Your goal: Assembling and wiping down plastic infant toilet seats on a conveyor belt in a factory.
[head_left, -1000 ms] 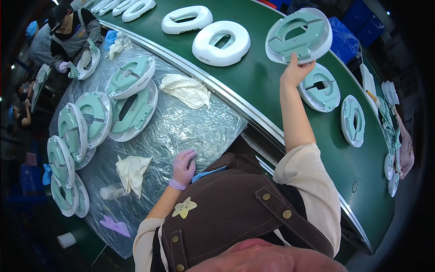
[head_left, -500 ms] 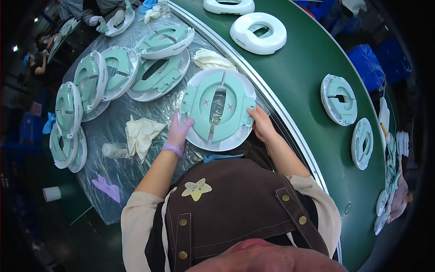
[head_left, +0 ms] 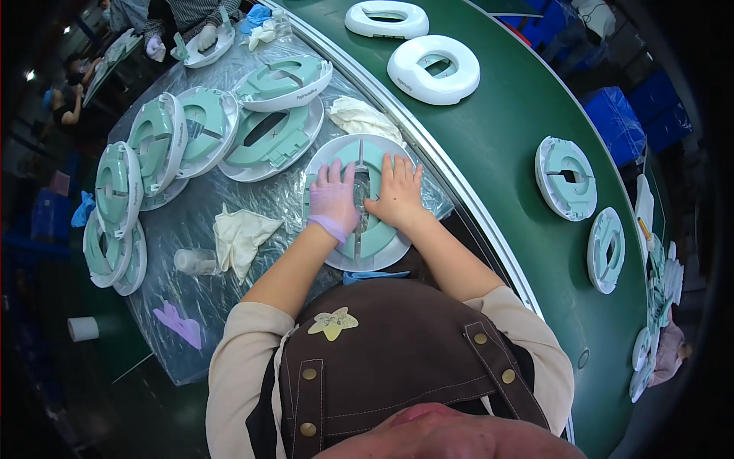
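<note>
Lying palm-down on the ring (head_left: 376, 239), the left hand (head_left: 333, 203) and right hand (head_left: 396, 195) no longer grip its edges; their fingers are slightly spread, pinching nothing. The ring now rests mint side up on the film-covered desk (head_left: 180, 229), so carrying seems over and work in place begun.

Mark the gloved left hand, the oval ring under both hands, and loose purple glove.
Gloved left hand (head_left: 334, 205): head view, back.
Green-and-white oval ring (head_left: 379, 238): head view, lower-right green insert.
Loose purple glove (head_left: 179, 325): head view, middle.
</note>
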A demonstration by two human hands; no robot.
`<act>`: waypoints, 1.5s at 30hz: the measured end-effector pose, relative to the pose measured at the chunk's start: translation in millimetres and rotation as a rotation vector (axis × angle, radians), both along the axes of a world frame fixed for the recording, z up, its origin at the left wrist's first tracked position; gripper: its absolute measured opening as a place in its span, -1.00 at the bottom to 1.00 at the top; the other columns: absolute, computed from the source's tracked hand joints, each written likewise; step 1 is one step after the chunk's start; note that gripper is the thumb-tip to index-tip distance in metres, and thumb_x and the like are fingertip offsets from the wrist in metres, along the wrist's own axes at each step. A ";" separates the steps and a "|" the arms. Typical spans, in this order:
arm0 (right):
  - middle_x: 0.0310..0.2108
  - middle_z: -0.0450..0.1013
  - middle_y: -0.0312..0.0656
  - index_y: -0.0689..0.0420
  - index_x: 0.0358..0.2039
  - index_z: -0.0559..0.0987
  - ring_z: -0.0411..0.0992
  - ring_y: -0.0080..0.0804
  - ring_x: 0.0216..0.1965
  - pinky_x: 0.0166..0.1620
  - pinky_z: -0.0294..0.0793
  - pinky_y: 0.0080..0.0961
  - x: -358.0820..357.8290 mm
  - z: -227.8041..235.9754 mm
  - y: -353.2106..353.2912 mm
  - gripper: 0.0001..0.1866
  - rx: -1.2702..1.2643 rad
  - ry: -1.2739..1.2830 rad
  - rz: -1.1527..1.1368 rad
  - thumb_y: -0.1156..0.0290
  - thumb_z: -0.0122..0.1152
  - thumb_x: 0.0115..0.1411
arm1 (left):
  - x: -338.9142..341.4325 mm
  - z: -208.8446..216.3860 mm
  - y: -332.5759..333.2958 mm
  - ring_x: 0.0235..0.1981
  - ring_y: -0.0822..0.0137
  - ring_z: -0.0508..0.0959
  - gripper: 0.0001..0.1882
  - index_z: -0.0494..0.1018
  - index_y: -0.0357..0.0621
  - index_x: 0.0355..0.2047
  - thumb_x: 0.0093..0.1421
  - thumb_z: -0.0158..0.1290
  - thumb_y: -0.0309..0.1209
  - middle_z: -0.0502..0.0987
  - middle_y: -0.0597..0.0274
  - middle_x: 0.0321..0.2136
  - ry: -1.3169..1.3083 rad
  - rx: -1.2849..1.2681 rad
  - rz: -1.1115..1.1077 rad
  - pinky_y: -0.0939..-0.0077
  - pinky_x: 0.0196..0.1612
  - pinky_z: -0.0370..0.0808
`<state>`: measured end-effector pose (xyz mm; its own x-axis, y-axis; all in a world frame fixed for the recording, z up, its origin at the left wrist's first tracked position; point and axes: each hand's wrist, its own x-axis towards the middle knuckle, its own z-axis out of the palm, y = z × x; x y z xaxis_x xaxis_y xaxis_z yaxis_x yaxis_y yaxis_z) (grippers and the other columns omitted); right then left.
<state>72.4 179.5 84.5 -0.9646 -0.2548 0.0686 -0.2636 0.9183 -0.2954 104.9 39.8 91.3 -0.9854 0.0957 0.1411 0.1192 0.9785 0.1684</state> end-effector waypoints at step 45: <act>0.15 0.10 -0.06 0.15 0.27 -0.11 0.10 -0.21 0.15 0.21 -0.04 -0.29 24.7 41.7 58.0 0.11 -1.290 -0.233 0.401 0.30 0.14 -0.39 | 14.4 53.6 -106.7 -0.19 0.48 0.45 -0.80 0.43 -0.24 -0.19 0.15 -0.03 -0.58 0.47 0.28 -0.18 0.419 1.430 -0.004 0.60 -0.11 0.37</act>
